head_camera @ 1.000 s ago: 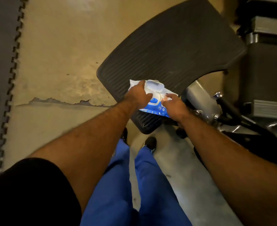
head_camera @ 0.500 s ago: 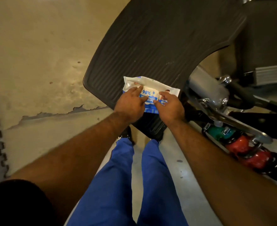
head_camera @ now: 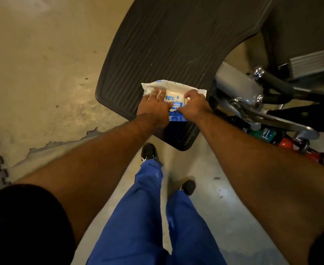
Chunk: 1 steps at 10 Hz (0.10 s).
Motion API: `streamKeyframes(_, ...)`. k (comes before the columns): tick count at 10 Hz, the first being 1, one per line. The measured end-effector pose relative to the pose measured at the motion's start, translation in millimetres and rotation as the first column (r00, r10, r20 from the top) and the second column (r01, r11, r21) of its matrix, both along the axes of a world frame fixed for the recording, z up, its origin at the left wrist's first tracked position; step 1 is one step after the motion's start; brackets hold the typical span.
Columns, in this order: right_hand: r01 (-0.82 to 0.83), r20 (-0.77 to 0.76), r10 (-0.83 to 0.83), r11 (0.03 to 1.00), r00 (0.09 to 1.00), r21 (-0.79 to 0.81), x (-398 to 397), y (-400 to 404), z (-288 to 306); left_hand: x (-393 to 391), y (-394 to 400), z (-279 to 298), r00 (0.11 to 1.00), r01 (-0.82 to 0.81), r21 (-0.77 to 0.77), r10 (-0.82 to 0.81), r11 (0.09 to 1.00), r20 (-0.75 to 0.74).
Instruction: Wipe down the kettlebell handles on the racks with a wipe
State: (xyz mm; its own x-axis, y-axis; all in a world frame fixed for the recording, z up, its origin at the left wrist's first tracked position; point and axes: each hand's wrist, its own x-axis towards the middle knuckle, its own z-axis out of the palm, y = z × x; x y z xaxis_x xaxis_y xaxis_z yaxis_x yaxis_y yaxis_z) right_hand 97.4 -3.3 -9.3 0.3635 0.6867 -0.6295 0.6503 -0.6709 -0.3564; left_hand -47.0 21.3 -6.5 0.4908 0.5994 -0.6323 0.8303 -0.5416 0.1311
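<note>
Both hands: left hand [head_camera: 153, 106], right hand [head_camera: 193, 107] | gripping wipes pack [head_camera: 173, 92]

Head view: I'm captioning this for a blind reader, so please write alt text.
Both hands, left hand and right hand, hold a white-and-blue wipes pack above a ribbed black floor mat. Colored kettlebells sit low at right; blue trousers below.

wipes pack [head_camera: 173, 88]: glossy plastic film; mat [head_camera: 176, 44]: matt ribbed rubber; floor [head_camera: 33, 64]: rough, chipped; bar [head_camera: 239, 87]: shiny metal
</note>
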Motion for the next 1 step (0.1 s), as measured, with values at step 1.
streamKeyframes(1, 0.053, -0.132, -0.044, 0.997, 0.99, 0.063, 2.0, -7.6, 12.7, 10.5, -2.4, 27.4, 0.999, -0.05, 0.029, 0.051, 0.998, -0.012)
